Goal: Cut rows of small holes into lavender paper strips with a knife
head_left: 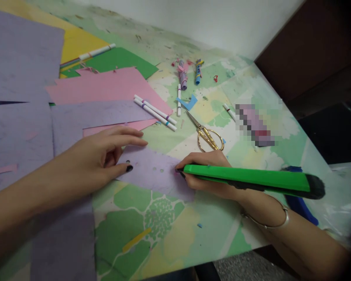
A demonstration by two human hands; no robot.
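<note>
My right hand (209, 158) is closed around a green utility knife (245, 177) with a black end. Its tip meets the right part of a small purple paper piece (148, 158). A few small round holes show in that piece. My left hand (105, 150) rests at the piece's left end, fingers stretched out and thumb apart, pressing on it. Just beyond my right hand lies a pair of gold-handled scissors (204, 134), blades pointing away to the left.
Larger purple sheets (20, 140) cover the left side, with pink paper (105, 84), green paper (128, 60) and yellow paper (78, 43) behind. White markers (155, 113) lie mid-table. Two decorated paper rolls (198, 72) and a blue scrap (190, 102) sit farther back. A pixelated patch hides something at right.
</note>
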